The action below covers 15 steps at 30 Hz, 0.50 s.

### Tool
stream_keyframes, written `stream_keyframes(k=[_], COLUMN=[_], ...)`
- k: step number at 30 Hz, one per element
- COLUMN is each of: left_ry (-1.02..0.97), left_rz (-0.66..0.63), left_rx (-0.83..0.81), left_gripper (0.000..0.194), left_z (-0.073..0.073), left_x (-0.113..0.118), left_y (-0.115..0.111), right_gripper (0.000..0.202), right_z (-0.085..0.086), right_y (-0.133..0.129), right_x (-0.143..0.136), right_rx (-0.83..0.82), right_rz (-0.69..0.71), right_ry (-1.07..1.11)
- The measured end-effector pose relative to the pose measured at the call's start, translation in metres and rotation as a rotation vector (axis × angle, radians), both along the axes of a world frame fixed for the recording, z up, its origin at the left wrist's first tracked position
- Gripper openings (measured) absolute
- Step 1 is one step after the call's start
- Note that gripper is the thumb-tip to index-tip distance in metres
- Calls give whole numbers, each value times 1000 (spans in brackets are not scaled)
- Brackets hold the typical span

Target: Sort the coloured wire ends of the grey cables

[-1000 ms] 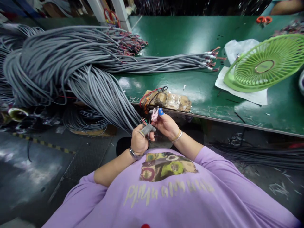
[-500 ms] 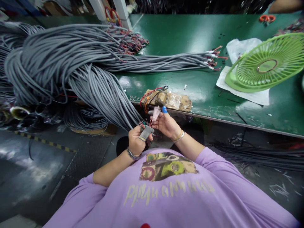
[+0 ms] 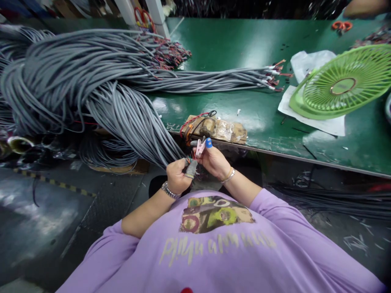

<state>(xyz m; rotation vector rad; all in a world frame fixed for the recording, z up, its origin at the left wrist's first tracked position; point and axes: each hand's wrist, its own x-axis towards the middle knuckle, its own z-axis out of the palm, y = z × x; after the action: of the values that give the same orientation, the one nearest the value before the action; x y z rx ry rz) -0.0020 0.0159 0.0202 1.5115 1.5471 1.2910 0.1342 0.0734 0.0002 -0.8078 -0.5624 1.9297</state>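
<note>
Just beyond the front edge of the bench, my left hand (image 3: 177, 178) is closed around the end of a grey cable. Thin red and green wires (image 3: 190, 158) fan out above its fingers. A grey wrapped piece (image 3: 191, 169) lies at its thumb; whether it is a thumb cover or part of the cable, I cannot tell. Close beside it, my right hand (image 3: 217, 161) pinches a small pink clip (image 3: 200, 148) that looks like a clothes peg, right by the wire ends. A blue finger cover (image 3: 209, 142) sits on one right-hand digit.
A large heap of grey cables (image 3: 70, 73) fills the left and hangs over the edge of the green bench (image 3: 244, 44). Ahead is a taped cardboard block (image 3: 222, 129) with cords. A green fan (image 3: 342, 85) stands right; orange-handled scissors (image 3: 342, 27) lie near another person's arm (image 3: 366, 7).
The pink clip has turned in my right hand and its two legs now show. My left hand has shifted slightly right, with the grey piece now more upright and closer to the clip.
</note>
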Motion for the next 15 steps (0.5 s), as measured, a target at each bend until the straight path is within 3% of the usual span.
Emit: stream_keyframes(k=[3, 7, 15], left_ry=[-57, 11, 115], left_rz=[26, -1, -16], left_rx=[-46, -8, 10], left_gripper=[19, 23, 16], left_z=[-2, -4, -4], left_x=[1, 1, -4], left_y=[2, 4, -2], right_gripper=[44, 44, 56], right_z=[5, 9, 4], right_y=[2, 1, 2], right_x=[-2, -5, 1], right_rx=[-67, -60, -158], right_rz=[-48, -112, -66], right_ry=[29, 9, 85])
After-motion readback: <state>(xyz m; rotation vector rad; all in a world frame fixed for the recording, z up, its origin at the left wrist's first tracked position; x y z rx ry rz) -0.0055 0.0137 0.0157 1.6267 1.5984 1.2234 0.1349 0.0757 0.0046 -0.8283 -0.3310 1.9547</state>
